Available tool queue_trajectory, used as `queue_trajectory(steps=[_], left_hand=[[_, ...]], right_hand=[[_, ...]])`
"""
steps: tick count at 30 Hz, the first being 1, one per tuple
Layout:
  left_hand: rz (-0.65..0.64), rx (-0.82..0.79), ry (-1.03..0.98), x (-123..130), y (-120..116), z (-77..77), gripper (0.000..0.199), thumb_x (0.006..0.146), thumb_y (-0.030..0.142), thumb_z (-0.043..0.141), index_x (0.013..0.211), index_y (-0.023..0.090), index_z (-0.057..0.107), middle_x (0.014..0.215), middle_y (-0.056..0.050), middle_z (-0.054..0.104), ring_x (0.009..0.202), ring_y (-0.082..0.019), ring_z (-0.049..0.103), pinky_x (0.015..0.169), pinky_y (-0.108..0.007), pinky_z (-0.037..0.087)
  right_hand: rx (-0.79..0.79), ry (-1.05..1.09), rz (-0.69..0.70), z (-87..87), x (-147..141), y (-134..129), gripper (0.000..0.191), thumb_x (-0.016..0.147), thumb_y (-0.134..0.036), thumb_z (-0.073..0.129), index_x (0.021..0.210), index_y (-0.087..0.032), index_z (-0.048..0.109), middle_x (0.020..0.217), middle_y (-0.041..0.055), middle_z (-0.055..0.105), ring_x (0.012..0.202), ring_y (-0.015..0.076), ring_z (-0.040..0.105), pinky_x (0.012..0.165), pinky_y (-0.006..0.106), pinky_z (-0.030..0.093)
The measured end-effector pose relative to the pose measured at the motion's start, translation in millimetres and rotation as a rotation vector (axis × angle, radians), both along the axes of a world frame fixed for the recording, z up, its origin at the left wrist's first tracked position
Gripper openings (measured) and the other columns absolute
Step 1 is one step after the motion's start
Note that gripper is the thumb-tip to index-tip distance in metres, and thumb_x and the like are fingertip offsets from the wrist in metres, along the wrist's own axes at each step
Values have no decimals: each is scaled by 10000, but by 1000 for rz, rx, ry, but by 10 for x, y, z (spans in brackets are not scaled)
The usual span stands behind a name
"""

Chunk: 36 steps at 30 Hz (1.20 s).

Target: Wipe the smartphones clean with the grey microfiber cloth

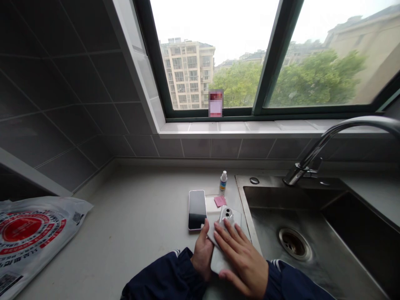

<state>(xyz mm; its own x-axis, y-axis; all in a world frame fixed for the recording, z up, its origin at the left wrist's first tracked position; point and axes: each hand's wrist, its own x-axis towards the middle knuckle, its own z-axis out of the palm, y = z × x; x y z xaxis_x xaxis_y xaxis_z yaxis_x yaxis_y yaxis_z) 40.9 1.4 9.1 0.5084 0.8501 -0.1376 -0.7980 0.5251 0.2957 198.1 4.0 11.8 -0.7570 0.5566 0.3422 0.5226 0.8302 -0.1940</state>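
Observation:
A white smartphone, its camera end pointing away from me, is held back side up close to the counter. My left hand grips it along its left edge, thumb upward. Across the back lies my right hand, flat with its fingers stretched out. Something whitish shows beyond those fingers; I cannot make out what it is. Just left of the hands a second smartphone rests with its dark screen up. Beside it are a clear flat case and a pink paper piece.
Behind these stands a small white-capped bottle. At the right is a steel sink with a curved faucet. A printed plastic bag lies on the left of the counter. A blurred pinkish item stands by the window.

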Motion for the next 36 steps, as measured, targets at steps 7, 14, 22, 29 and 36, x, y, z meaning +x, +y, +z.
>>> queue_trajectory(steps=[7, 14, 22, 29, 36], left_hand=[[55, -109, -68, 3, -19, 133, 824, 851, 711, 378, 1424, 121, 428, 1157, -193, 664, 1170, -337, 582, 1073, -483, 325], [14, -52, -54, -49, 9, 121, 924, 821, 767, 337, 1491, 132, 292, 1142, -203, 651, 1095, -329, 609, 1023, -483, 360], [28, -38, -37, -69, 33, 96, 923, 828, 771, 309, 1475, 113, 329, 1198, -207, 622, 1085, -327, 607, 1027, -480, 358], [51, -86, -15, -56, 24, 144, 899, 827, 763, 339, 1473, 138, 351, 1221, -206, 616, 1088, -345, 604, 1009, -504, 380], [-24, -55, -92, -103, 42, 66, 921, 813, 789, 301, 1522, 211, 202, 1315, -193, 564, 1160, -354, 578, 1039, -521, 340]], right_hand=[[-86, 56, 193, 86, 43, 27, 618, 914, -400, 537, 1466, -154, 406, 1514, 100, 400, 1460, 289, 227, 1194, 478, 189], [-37, 116, 245, 56, 47, 28, 361, 940, -303, 568, 1274, -170, 595, 1362, 91, 586, 1400, 236, 377, 1160, 442, 315], [-65, 203, 252, 145, 66, 33, 281, 931, -324, 586, 1161, -181, 663, 1206, 110, 692, 1302, 242, 509, 1126, 430, 376], [-26, 236, 226, 206, 98, 51, 263, 897, -161, 556, 1135, -171, 666, 1208, 95, 693, 1291, 227, 526, 1124, 422, 390], [-55, 107, 235, 252, 47, -29, 393, 915, -241, 531, 1300, -179, 586, 1367, 75, 584, 1395, 252, 385, 1169, 477, 304]])
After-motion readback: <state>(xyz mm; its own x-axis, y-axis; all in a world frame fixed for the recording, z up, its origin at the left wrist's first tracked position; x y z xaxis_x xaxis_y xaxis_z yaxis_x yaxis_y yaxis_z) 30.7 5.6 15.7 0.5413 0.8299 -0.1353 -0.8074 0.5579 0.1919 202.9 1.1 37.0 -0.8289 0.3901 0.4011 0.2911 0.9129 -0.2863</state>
